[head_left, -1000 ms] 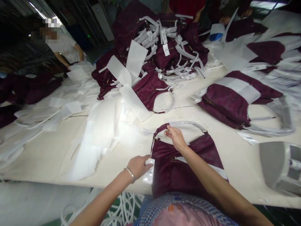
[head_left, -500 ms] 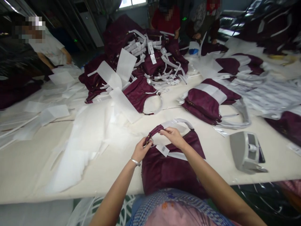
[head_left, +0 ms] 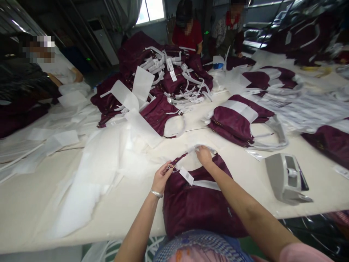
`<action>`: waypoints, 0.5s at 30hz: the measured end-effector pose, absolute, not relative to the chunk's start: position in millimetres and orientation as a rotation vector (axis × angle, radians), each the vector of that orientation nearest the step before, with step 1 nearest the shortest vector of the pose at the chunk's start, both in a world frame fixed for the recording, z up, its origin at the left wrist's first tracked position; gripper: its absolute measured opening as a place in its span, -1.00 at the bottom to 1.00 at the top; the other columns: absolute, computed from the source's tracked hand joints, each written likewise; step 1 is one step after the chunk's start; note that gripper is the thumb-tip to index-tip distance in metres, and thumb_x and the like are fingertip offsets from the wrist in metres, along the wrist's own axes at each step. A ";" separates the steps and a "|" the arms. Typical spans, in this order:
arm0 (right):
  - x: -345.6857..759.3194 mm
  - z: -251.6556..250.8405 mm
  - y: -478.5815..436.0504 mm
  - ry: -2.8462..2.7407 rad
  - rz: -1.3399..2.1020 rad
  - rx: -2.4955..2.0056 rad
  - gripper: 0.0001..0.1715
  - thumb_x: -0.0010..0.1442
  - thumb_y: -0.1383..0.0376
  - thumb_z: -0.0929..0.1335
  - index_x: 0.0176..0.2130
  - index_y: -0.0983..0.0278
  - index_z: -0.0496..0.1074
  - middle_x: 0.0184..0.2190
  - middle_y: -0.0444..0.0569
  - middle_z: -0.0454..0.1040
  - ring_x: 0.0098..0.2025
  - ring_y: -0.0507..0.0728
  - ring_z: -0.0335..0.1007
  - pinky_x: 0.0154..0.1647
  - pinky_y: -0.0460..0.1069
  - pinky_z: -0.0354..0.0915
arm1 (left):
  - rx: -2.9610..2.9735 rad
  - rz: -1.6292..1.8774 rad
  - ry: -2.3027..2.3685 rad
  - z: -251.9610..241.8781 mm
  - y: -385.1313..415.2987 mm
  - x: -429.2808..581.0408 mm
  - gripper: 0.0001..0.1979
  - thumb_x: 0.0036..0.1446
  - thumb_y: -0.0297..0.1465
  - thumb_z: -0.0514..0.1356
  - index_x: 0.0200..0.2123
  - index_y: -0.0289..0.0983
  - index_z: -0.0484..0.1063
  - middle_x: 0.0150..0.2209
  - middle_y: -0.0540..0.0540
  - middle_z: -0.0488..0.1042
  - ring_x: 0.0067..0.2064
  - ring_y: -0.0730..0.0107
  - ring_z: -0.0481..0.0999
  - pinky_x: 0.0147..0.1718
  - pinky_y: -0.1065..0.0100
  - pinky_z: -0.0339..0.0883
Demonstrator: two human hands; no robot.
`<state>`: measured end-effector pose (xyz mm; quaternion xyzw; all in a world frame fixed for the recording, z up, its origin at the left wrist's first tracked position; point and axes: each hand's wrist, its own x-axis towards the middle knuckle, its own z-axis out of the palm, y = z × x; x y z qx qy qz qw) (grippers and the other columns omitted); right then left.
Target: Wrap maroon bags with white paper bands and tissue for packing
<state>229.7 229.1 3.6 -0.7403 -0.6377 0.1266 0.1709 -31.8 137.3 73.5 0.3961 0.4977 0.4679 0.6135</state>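
Note:
A burgundy handbag (head_left: 196,207) lies at the table's front edge, against my body. Its strap (head_left: 181,158) arches away from me, and the far part is wrapped in white foam. At the strap's left end, my left hand (head_left: 163,176) pinches it near the buckle. My right hand (head_left: 204,155) is closed on the wrapped part near the top of the arch; its fingertips are partly hidden. A white paper tag (head_left: 186,176) hangs over the bag's upper edge, close to a white strip (head_left: 207,185) across the bag.
Thin white foam sheets (head_left: 89,174) lie to the left. A heap of burgundy bags (head_left: 163,69) stands at the back. Another handbag (head_left: 231,122) and a grey tape dispenser (head_left: 283,176) sit on the right. Co-workers (head_left: 188,34) are across the table.
My right hand has slid along the strap to its foam-wrapped part, away from my left hand. The left hand stays near the buckle. The camera view has tilted slightly.

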 end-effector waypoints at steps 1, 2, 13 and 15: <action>227.0 1.9 224.9 -1.771 0.355 -2.152 -0.60 0.24 0.27 0.28 0.02 0.45 0.39 -0.01 0.30 0.42 0.07 0.33 0.30 0.08 0.12 0.21 | 0.903 1.098 1.141 72.7 138.7 -32.5 -0.42 -0.05 -0.22 0.40 0.06 -0.24 0.45 -0.12 -0.10 0.54 -0.07 0.32 0.50 0.10 0.21 0.27; 224.6 0.4 220.5 -1.729 0.346 -2.206 -0.54 0.24 0.21 0.31 0.04 0.46 0.36 0.00 0.33 0.40 0.07 0.36 0.29 0.06 0.14 0.22 | 0.899 1.109 1.130 72.4 140.0 -33.2 -0.42 -0.05 -0.23 0.40 0.07 -0.24 0.44 -0.11 -0.09 0.54 -0.06 0.32 0.50 0.10 0.22 0.27; 232.6 6.8 197.5 -1.404 0.501 -2.329 -0.46 0.10 0.20 0.42 0.05 0.29 0.33 -0.20 0.12 0.55 -0.08 0.32 0.44 -0.07 0.14 0.27 | 0.890 1.003 0.914 79.6 141.8 -35.3 -0.32 0.05 -0.27 0.36 0.23 -0.17 0.27 0.01 -0.13 0.52 0.07 0.25 0.47 0.20 0.17 0.15; 234.6 12.3 189.5 -1.309 0.596 -2.167 -0.60 0.08 0.15 0.42 -0.10 0.26 0.43 -0.22 0.07 0.56 -0.11 0.29 0.45 -0.06 0.14 0.28 | 0.871 1.015 0.876 77.9 143.4 -35.1 -0.28 0.03 -0.30 0.38 0.25 -0.16 0.24 -0.03 -0.10 0.54 0.10 0.25 0.46 0.20 0.18 0.14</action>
